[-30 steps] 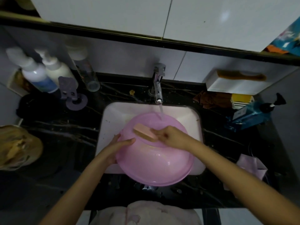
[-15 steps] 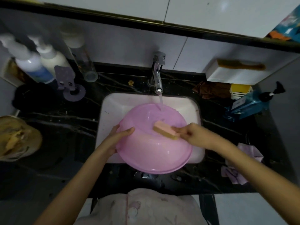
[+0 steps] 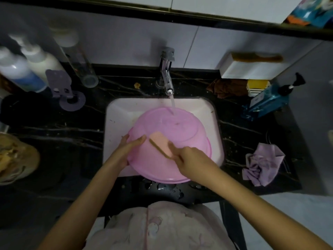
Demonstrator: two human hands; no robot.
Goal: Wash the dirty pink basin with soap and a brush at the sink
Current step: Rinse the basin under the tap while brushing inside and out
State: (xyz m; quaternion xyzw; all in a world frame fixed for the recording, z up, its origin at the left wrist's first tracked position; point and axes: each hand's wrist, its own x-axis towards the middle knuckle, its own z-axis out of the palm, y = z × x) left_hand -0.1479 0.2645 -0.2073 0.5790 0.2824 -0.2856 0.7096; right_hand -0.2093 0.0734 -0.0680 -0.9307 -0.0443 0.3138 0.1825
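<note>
The pink basin (image 3: 182,130) is tilted over the white sink (image 3: 117,121), its far side under the running tap (image 3: 167,82). Water falls onto its far edge. My left hand (image 3: 126,150) grips the basin's left rim, thumb on the surface. My right hand (image 3: 189,157) holds a pink scrub brush (image 3: 161,146) with tan bristles, pressed against the basin's near-left part. Small dark specks show on the basin near the stream.
Pump bottles (image 3: 27,69) and a clear bottle (image 3: 81,69) stand back left on the black counter. A blue dispenser (image 3: 266,100), a yellow box (image 3: 257,85) and a brown cloth (image 3: 227,87) sit at the right. A crumpled lilac cloth (image 3: 261,165) lies near the right edge.
The basin has tipped, so a different face shows. My right hand has swept the brush from the basin's right side back to its near-left part. My left hand stays on the rim.
</note>
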